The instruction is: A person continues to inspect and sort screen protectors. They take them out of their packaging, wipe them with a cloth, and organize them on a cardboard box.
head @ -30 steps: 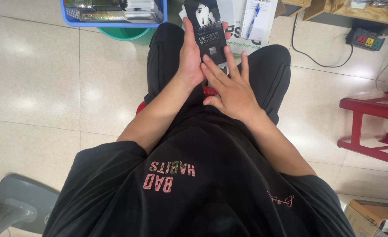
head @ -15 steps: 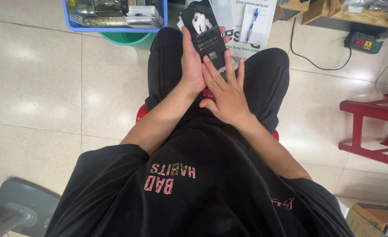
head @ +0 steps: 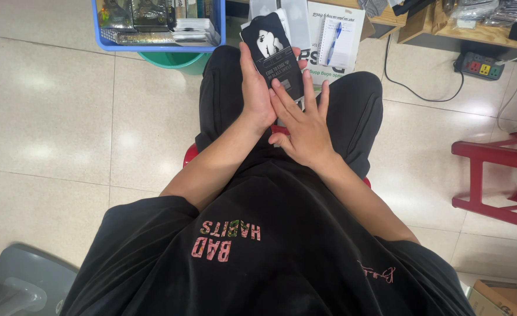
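One flat black rectangular retail package [head: 273, 55] with a white picture on its face is held above the lap of the seated person. Its long axis is directed away from the body and tilted slightly to the left, with the upper end pointed toward the blue plastic basket [head: 156, 45] on the pale tiled floor [head: 54, 117]. The package is clasped along its left edge by the left hand [head: 257, 96], the grip being closed on it. The right hand [head: 305, 126] is laid with its fingers [head: 307, 88] spread flat against the lower part of the package face; no closed grip is formed by it. Two hands and one package are counted. One red stool [head: 492, 175] is seen at the right, and one power strip [head: 481, 65] lies near a wooden desk [head: 492, 38].
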